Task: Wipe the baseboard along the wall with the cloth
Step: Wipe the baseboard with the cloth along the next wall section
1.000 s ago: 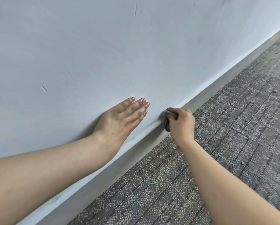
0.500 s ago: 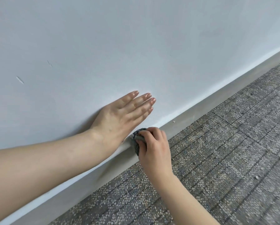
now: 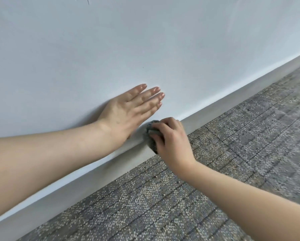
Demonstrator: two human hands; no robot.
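**Cloth held against the baseboard, one hand flat on the wall above it**

The grey baseboard (image 3: 224, 105) ran on a slant from lower left to upper right, and every position below was taken from it. The cloth (image 3: 152, 145), a small dark grey wad, lay against the face of the baseboard about midway along its visible run. The right hand (image 3: 170, 141) gripped the wad from the floor side. Its fingers (image 3: 164, 123) curled over the top of the cloth and its thumb crossed the front, so only the left edge of the fabric showed. The left hand (image 3: 128, 110) rested on the white wall (image 3: 145, 40) just above the baseboard. It sat immediately left of the cloth, with the heel of the palm near the baseboard's upper edge. Its fingers (image 3: 151, 96) were straight and close together, pointing up and to the right along the wall. The bare left forearm (image 3: 41, 159) crossed in front of the baseboard further left and hid part of it. Below the baseboard lay grey speckled carpet tiles (image 3: 215, 171), over which the bare right forearm (image 3: 241, 197) reached in. High above the baseboard, at the top edge of the view, the wall carried a thin dark scratch (image 3: 88, 0).
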